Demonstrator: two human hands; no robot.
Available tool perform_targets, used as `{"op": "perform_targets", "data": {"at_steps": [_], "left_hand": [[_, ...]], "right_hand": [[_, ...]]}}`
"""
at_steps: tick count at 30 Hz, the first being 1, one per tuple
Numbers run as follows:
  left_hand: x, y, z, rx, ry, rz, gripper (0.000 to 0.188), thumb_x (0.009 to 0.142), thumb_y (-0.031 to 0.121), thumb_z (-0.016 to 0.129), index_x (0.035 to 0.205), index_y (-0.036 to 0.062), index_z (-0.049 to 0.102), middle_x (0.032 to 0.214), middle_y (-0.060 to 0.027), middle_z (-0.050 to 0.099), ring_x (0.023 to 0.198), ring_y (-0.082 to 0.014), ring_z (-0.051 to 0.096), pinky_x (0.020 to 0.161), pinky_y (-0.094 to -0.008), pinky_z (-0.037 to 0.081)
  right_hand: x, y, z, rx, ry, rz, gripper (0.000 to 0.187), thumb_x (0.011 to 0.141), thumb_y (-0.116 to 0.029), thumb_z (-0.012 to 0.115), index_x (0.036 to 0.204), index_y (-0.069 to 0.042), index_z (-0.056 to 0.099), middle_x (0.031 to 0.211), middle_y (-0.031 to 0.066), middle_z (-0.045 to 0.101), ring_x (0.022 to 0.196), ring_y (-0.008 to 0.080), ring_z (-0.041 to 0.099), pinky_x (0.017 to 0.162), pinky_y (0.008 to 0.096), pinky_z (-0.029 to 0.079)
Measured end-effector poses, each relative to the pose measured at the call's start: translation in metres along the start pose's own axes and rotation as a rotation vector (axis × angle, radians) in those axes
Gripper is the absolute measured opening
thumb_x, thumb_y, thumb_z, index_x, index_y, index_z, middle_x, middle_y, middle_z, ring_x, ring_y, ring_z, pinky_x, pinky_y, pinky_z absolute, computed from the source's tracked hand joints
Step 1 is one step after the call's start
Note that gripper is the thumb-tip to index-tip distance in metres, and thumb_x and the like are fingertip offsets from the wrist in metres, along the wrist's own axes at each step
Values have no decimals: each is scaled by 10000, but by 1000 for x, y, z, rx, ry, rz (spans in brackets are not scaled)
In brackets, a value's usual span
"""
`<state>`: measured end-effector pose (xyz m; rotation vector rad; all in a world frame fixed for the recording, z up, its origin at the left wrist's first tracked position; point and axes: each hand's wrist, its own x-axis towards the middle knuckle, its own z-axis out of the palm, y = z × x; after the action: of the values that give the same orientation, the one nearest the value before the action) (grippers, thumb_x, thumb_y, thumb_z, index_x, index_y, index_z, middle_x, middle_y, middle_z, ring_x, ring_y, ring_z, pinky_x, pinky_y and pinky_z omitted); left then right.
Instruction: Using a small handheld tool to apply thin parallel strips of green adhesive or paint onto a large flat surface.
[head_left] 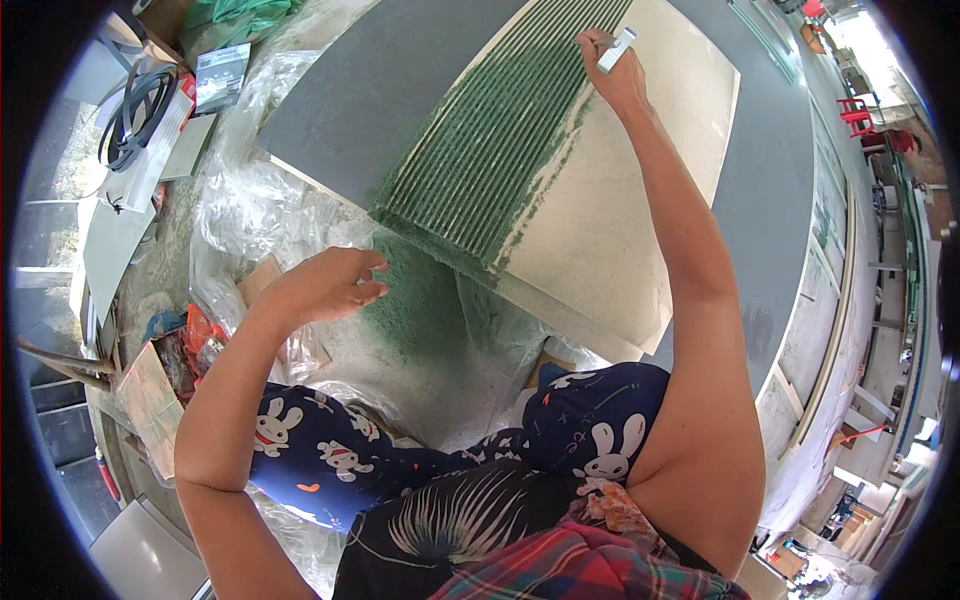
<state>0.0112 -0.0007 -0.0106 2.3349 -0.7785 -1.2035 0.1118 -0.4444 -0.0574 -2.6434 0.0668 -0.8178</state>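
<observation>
Far up on the board, my right hand (618, 82) is closed around a short, narrow whitish-grey piece (616, 50); its exact kind I cannot make out. Beneath and left of that hand lie several long, thin green strips (480, 140), side by side and dusted with green powder. They rest on a beige board (620, 220), whose bare part spreads to the right. My left hand (325, 285) hovers off the near left edge of the board, fingers loosely curled and apart, with nothing in it. Green powder (415, 300) covers the floor below the strips' near ends.
Grey panels (350, 110) extend under and beside the board. Crumpled clear plastic sheeting (245, 200) lies on the floor at left, near a coil of black strapping (140, 110) and an orange bag (203, 335). A red chair (856, 117) stands at the far right.
</observation>
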Motion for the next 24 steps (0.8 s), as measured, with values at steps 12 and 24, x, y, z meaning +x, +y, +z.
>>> {"op": "perform_targets", "data": {"at_steps": [12, 24], "left_hand": [[-7, 0, -1, 57, 50, 61, 392, 914, 226, 619, 1205, -36, 600, 1013, -206, 692, 884, -320, 678, 783, -390, 512], [-14, 10, -7, 26, 45, 25, 393, 928, 232, 614, 1206, -45, 601, 959, -205, 699, 909, -345, 679, 808, -423, 504]], "right_hand": [[-38, -72, -32, -57, -327, -81, 120, 911, -245, 549, 935, -160, 631, 822, 120, 662, 783, 350, 666, 698, 459, 542], [-125, -190, -64, 239, -583, -329, 160, 877, -208, 590, 770, -94, 556, 707, 83, 533, 654, 306, 593, 601, 431, 484]]}}
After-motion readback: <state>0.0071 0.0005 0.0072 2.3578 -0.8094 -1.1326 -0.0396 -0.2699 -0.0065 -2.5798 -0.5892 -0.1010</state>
